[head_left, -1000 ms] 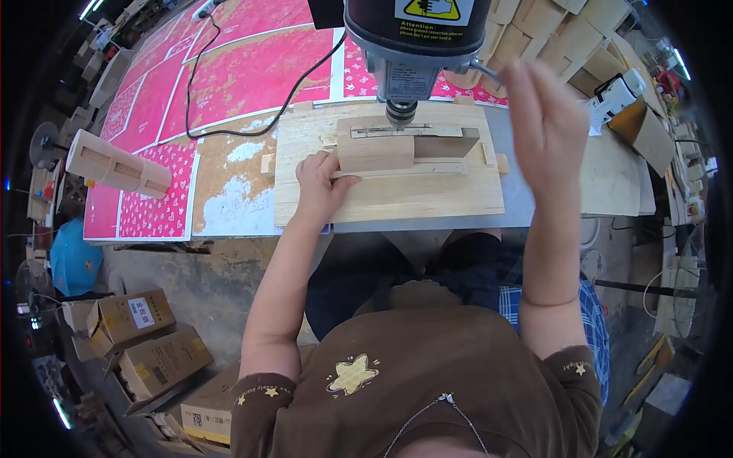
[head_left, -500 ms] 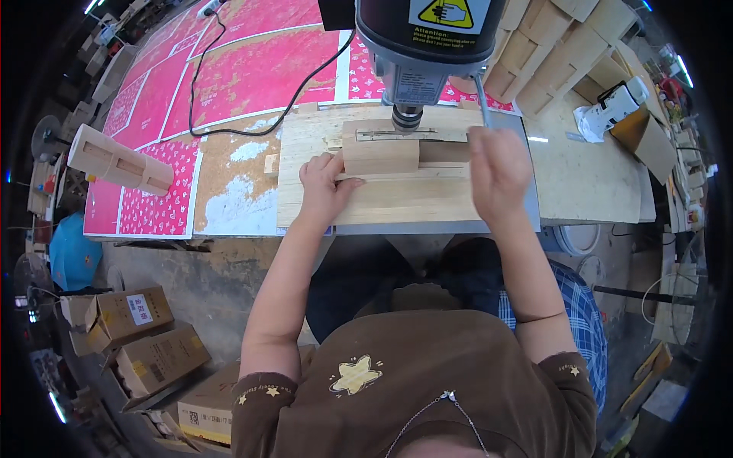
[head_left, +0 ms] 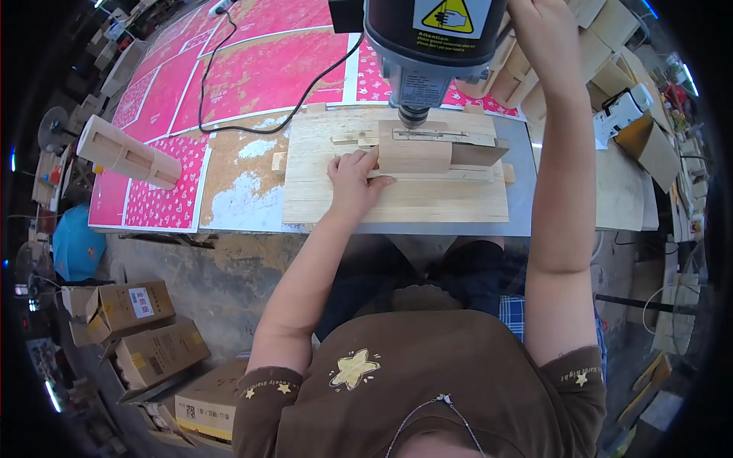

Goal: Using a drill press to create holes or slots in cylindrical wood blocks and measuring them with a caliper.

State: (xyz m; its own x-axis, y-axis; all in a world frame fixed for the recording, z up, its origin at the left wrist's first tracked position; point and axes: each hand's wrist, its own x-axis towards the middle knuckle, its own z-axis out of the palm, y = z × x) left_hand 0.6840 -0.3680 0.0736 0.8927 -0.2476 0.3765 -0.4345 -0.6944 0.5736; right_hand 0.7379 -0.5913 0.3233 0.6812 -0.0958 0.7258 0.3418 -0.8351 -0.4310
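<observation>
A pale wooden block [head_left: 414, 156] lies on a flat wooden board [head_left: 397, 206] under a drill press [head_left: 427, 46]. The drill's chuck [head_left: 414, 116] is directly above a long narrow slot in the block's top; any bit tip is hard to make out. My left hand [head_left: 355, 182] grips the block's left end, fingers against it and thumb along the near side. At the upper right, my right hand [head_left: 546, 38] is closed around the press's lever, partly cut off by the picture's edge. A flat grey-brown strip [head_left: 479, 154] extends from the block's right end.
A slotted wooden piece [head_left: 130, 153] leans on the pink-covered table [head_left: 252, 84] at left. A black cable [head_left: 252, 133] curves across it. More wooden pieces [head_left: 603, 38] are stacked at far right, near a white container [head_left: 622, 114]. Cardboard boxes [head_left: 160, 351] sit on the floor.
My right hand has swung up and away with the lever. The wooden block and my left hand have shifted right beneath the chuck, which now stands over a part further left on the block.
</observation>
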